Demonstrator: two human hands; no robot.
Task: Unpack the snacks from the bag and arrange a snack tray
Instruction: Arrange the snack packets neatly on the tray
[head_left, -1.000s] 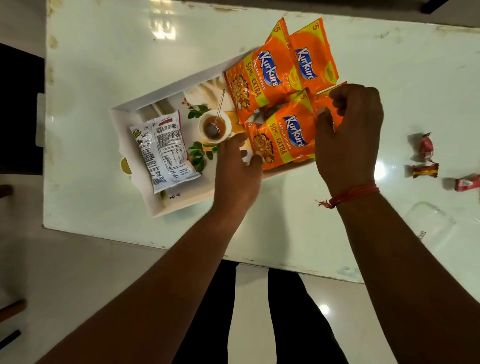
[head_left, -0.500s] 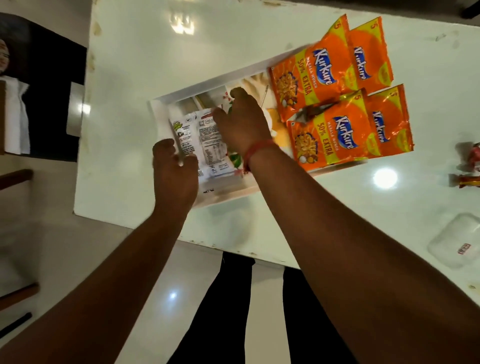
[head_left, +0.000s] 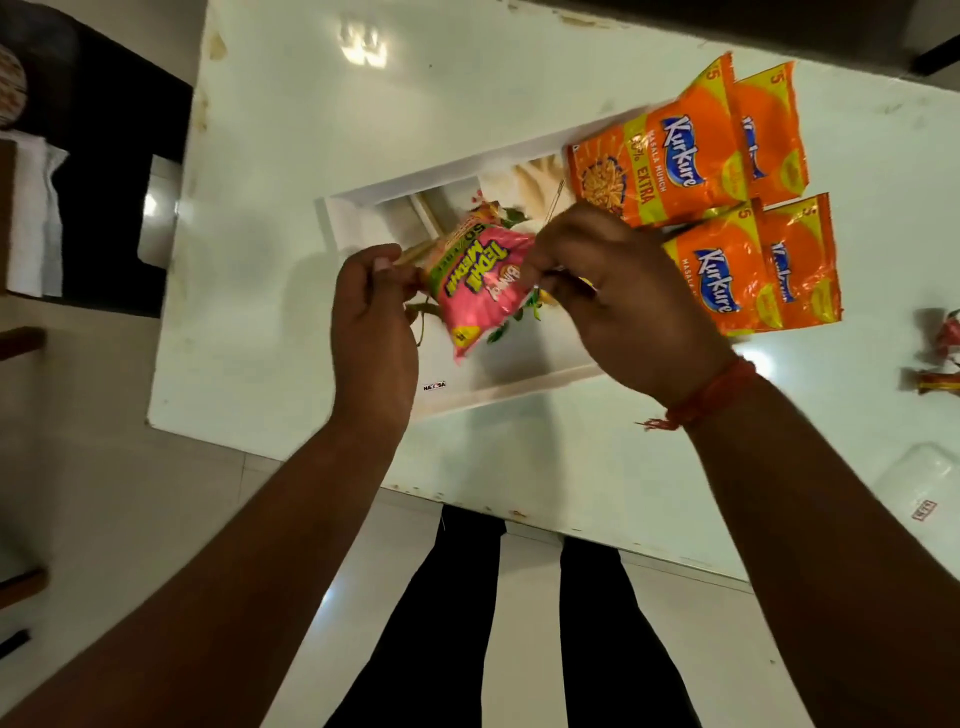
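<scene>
White glossy table (head_left: 311, 156): fills the upper and middle frame; its near edge runs across the lower centre.
Tray (head_left: 358, 218): white, printed with a food picture, lying at an angle at frame centre.
Orange Kurkure packets (head_left: 670, 166): four, overlapping in two pairs, covering the tray's right end at upper right.
Right hand (head_left: 613, 296): centre-right, fingers pinched on the pink packet's right edge; red thread on the wrist.
Left hand (head_left: 374, 317): centre-left, fingertips closed on the packet's left corner.
Pink packet (head_left: 480, 283): held between both hands over the tray's middle, printed face up, tilted.
Wrapped candies (head_left: 943, 358): far right edge, on the table.
</scene>
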